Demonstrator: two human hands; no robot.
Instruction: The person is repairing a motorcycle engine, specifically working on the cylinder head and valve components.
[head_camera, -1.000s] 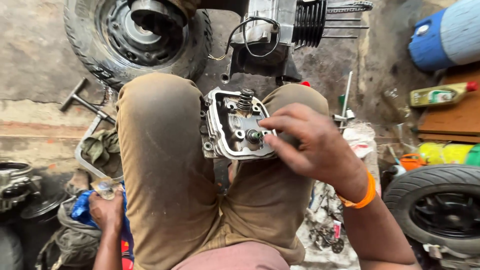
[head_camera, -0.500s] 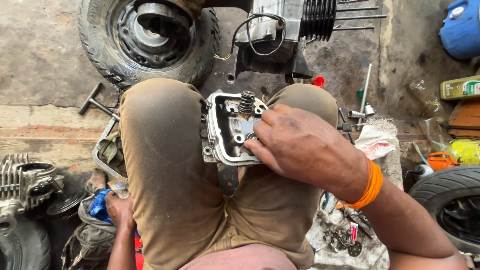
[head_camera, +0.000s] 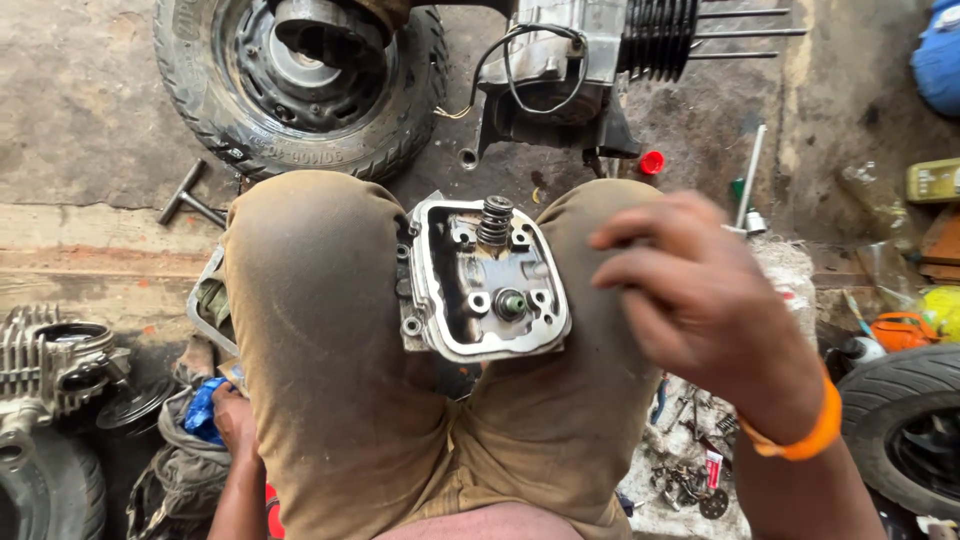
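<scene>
A metal cylinder head (head_camera: 485, 285) sits wedged between your knees, its open side up, a valve spring (head_camera: 495, 220) standing at its far end. Your right hand (head_camera: 705, 305) hangs just beside it over your right thigh, fingers loosely curled and holding nothing, apart from the part. Your left hand (head_camera: 235, 420) is down low by your left leg, resting on a blue cloth (head_camera: 205, 410) among the clutter. Ahead on the floor lie a tyred wheel (head_camera: 300, 80) and an engine block (head_camera: 580, 70).

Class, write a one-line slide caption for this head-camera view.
Grey metal cylinder head wedged between tan-trousered knees; right hand hovers beside it.
</scene>
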